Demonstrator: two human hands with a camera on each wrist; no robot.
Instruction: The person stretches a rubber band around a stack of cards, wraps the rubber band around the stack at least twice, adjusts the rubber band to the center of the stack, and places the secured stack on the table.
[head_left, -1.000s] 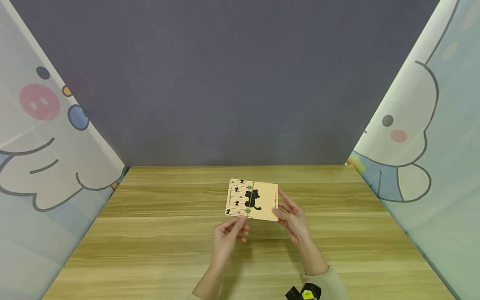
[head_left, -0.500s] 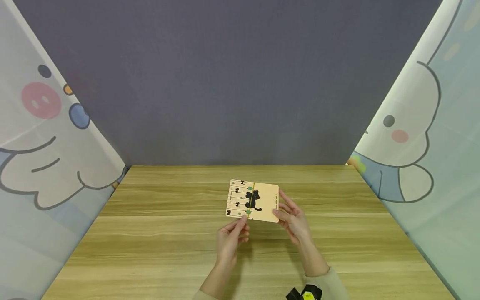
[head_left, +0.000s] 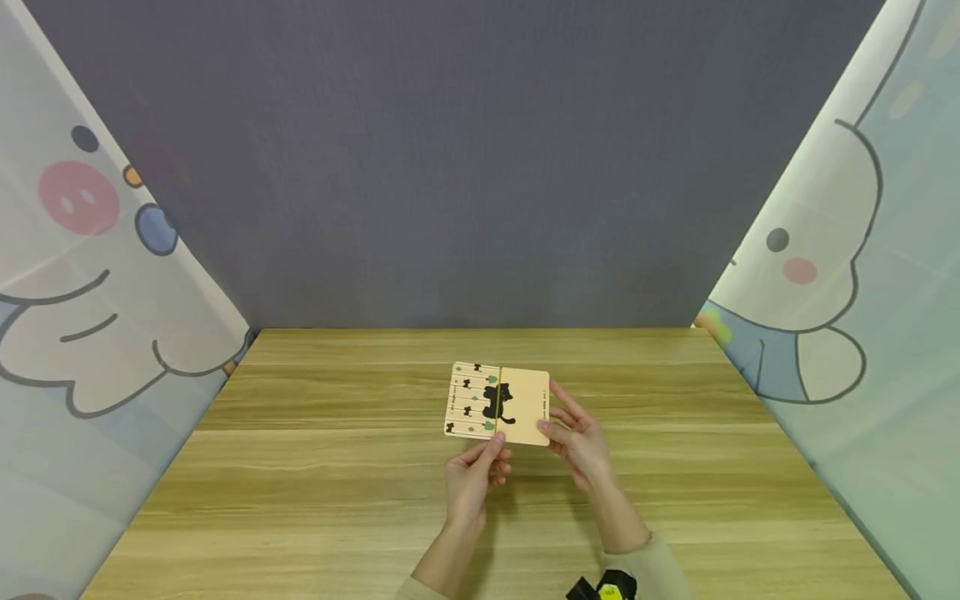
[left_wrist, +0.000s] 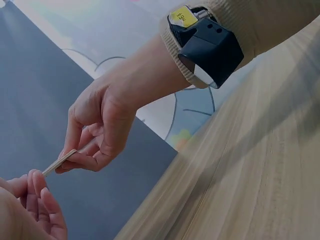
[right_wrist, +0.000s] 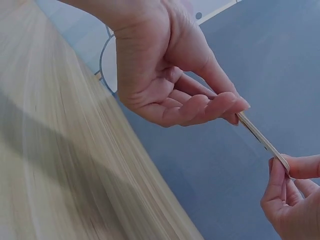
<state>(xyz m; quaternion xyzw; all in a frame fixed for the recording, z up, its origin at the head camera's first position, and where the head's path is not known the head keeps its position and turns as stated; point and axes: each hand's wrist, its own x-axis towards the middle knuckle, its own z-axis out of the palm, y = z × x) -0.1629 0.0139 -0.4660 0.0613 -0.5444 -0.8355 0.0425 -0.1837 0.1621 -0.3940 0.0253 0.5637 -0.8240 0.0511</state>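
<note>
A thin cream notebook [head_left: 528,396] with a black cat print is held level above the table. Its left part carries lines, tiny cats and green leaves. An olive band [head_left: 498,392] crosses its middle from top to bottom. My left hand [head_left: 471,483] pinches the near edge, thumb right at the band's lower end. At the right edge, my right hand [head_left: 585,442] grips it, thumb on top and fingers mostly hidden underneath. Seen edge-on in the right wrist view, the notebook [right_wrist: 262,139] spans both hands and shows thin layers.
The wood-grain table [head_left: 300,500] lies below both hands. A dark grey panel [head_left: 480,167] closes off the back. Cartoon-printed curtains [head_left: 97,292] flank both sides. A black wrist camera [left_wrist: 212,50] is strapped over the right sleeve.
My left hand has moved right along the near edge, its thumb now at the band's end. The notebook and my right hand have shifted slightly left, and the band stands straighter across the cover.
</note>
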